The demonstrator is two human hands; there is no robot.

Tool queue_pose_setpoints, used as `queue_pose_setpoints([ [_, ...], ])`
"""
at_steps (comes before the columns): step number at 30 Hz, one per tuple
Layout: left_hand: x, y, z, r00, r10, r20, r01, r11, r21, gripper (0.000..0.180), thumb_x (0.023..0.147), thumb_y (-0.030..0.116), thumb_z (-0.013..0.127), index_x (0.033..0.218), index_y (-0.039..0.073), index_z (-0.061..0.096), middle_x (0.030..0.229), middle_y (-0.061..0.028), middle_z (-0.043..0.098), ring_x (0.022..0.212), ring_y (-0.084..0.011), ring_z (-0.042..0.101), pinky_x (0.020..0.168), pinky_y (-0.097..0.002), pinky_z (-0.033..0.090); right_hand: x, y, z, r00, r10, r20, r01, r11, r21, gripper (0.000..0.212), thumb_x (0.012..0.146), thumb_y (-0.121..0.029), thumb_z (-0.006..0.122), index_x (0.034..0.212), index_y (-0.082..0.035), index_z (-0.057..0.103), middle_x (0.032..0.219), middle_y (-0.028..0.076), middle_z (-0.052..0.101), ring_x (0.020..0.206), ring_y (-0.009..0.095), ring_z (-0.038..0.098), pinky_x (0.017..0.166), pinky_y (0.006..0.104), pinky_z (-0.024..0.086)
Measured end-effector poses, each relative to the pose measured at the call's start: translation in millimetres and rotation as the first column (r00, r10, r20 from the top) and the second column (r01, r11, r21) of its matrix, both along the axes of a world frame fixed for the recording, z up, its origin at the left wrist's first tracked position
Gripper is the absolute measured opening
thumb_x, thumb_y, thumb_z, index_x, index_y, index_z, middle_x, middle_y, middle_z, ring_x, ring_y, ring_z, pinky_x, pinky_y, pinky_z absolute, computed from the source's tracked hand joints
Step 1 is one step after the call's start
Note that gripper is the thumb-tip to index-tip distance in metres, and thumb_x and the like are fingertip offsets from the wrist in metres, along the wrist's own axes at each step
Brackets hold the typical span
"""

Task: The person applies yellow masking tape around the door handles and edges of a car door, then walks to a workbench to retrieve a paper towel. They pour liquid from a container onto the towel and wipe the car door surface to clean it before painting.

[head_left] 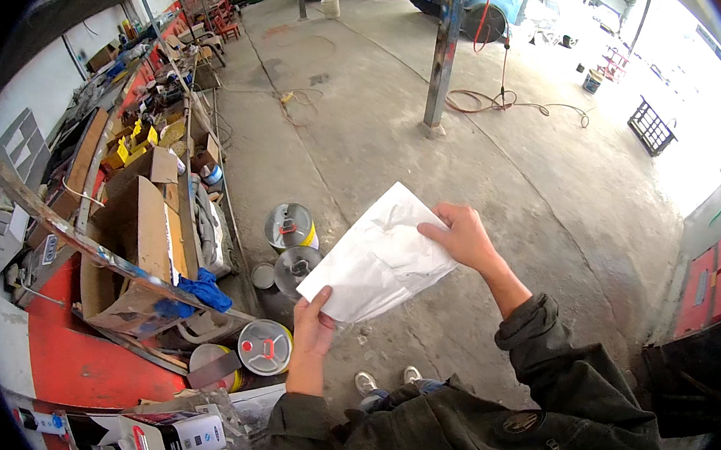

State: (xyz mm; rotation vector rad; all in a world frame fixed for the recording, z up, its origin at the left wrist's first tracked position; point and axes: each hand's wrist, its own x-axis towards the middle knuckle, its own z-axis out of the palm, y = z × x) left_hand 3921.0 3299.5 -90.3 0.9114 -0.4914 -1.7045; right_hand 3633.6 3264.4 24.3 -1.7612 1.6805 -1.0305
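Note:
A white, creased sheet (381, 258), paper or thin cloth, is stretched between my two hands above the concrete floor. My left hand (310, 327) pinches its lower left corner, thumb on top. At the upper right edge, my right hand (463, 239) grips it with the thumb over the face and the fingers behind. The sheet slants up toward the right and looks folded in layers. Behind its left end stand round metal cans (289, 226), partly covered by it.
An open cardboard box (133, 247) with a blue glove (204, 290) lies on the cluttered rack to the left. Lidded cans (265, 347) stand below it. A steel post (445, 52) rises ahead, with a red hose (487, 102) on the floor. Parked cars are farther back.

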Motion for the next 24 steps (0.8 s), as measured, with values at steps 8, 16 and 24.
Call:
queue_pose_setpoints([
  [8, -35, 6, -19, 0.974, 0.225, 0.019, -0.225, 0.958, 0.180, 0.028, 0.100, 0.027, 0.059, 0.120, 0.006, 0.059, 0.110, -0.0044, 0.067, 0.096, -0.0153, 0.068, 0.078, -0.0308, 0.060, 49, 32, -50, 0.928, -0.141, -0.345, -0.018, 0.908, -0.420, 0.013, 0.086, -0.019, 0.070, 0.094, -0.012, 0.064, 0.083, 0.005, 0.069, 0.069, 0.024, 0.069, 0.057, 0.0364, 0.055],
  [16, -54, 27, -15, 0.887, 0.240, 0.394, -0.186, 0.968, -0.171, 0.028, 0.100, 0.020, 0.058, 0.118, 0.000, 0.064, 0.112, -0.0080, 0.068, 0.096, -0.0139, 0.063, 0.082, -0.0290, 0.051, 100, 71, -102, 0.933, 0.354, -0.065, -0.359, 0.904, -0.234, 0.028, 0.088, -0.021, 0.068, 0.113, -0.008, 0.063, 0.121, 0.007, 0.064, 0.111, 0.022, 0.060, 0.092, 0.0378, 0.051],
  [24, -47, 56, -69, 0.808, -0.517, 0.282, 0.582, 0.775, -0.248, 0.050, 0.094, 0.035, 0.066, 0.130, 0.003, 0.054, 0.120, -0.0077, 0.063, 0.109, -0.0230, 0.061, 0.093, -0.0359, 0.049, 86, 109, -227, -0.262, -0.506, 0.822, -0.474, 0.809, 0.347, 0.057, 0.102, -0.052, 0.041, 0.127, -0.004, 0.059, 0.123, 0.014, 0.063, 0.108, 0.030, 0.063, 0.093, 0.0461, 0.051],
])
